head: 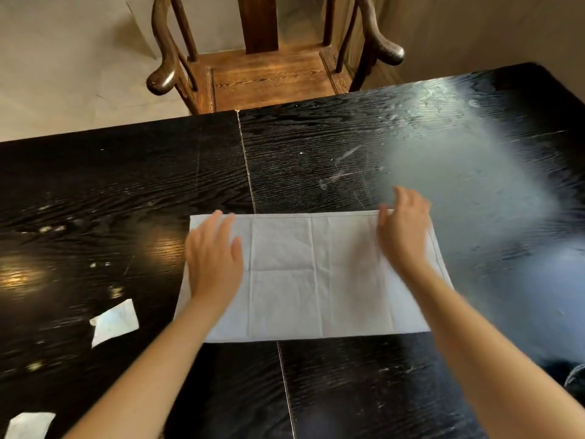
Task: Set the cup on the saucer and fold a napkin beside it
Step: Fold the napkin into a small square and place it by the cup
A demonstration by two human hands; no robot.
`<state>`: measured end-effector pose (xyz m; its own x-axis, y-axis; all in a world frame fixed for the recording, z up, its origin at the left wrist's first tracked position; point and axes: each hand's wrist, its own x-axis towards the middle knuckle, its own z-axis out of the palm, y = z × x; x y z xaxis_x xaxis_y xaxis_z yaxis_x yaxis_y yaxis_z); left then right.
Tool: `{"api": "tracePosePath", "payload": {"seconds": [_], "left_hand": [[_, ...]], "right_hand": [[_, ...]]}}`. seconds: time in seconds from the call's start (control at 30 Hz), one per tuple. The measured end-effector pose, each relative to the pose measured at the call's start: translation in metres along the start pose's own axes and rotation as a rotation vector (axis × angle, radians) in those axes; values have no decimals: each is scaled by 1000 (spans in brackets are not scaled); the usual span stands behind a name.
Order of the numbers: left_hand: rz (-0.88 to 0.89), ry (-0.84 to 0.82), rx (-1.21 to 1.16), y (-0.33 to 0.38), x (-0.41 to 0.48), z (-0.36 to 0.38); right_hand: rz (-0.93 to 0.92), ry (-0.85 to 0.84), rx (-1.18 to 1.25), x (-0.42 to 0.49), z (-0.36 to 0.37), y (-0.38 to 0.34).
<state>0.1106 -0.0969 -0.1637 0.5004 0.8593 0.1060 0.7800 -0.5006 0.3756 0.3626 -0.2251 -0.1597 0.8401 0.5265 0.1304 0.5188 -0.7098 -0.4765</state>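
A white cloth napkin (313, 277) lies flat as a wide rectangle on the black wooden table (126, 185), with crease lines across it. My left hand (215, 255) rests palm down on the napkin's left part, fingers spread toward its far left corner. My right hand (403, 229) is at the far right corner, its fingertips touching the napkin's far edge there. I cannot tell whether it pinches the cloth. No cup or saucer is in view.
A brown wooden armchair (269, 68) stands behind the table's far edge. Bright patches, which look like reflections, lie on the table at the near left (115, 321) and at the bottom left corner (30, 424). A seam (250, 185) runs along the tabletop.
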Motion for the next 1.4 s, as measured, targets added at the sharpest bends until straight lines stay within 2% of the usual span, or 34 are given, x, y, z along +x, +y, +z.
{"api": "tracePosePath", "payload": {"seconds": [0.07,0.13,0.2,0.47,0.73,0.83,0.93,0.97,1.03,1.07,1.13,1.4], "left_hand": [[74,-129,111,13,-17,17],[72,-204,187,13,-16,30],[63,-229,228,7,-8,38],[1,-206,293,-7,-2,33],[7,-222,305,-9,-2,27],[-7,-249,331,-10,-2,24],[-96,-259,299,8,-5,24],[-79,-245,259,25,-10,28],[102,-228,182,67,-32,39],[204,-262,170,86,-45,45],[285,-315,189,96,-62,51],[99,-237,347,-23,-59,16]], "right_hand": [[-314,-120,106,-32,26,-38],[-491,-306,74,-66,54,-64],[-465,-400,8,-86,69,-77],[-334,-360,-239,-72,52,-44],[-139,-291,-335,-45,13,26],[-131,-316,-357,-38,7,36],[-136,-311,-354,-40,8,33],[-138,-309,-353,-41,8,33],[-138,-307,-350,-40,8,33],[-136,-307,-349,-40,8,34],[-142,-306,-356,-40,9,34],[-156,-312,-371,-40,7,33]]}}
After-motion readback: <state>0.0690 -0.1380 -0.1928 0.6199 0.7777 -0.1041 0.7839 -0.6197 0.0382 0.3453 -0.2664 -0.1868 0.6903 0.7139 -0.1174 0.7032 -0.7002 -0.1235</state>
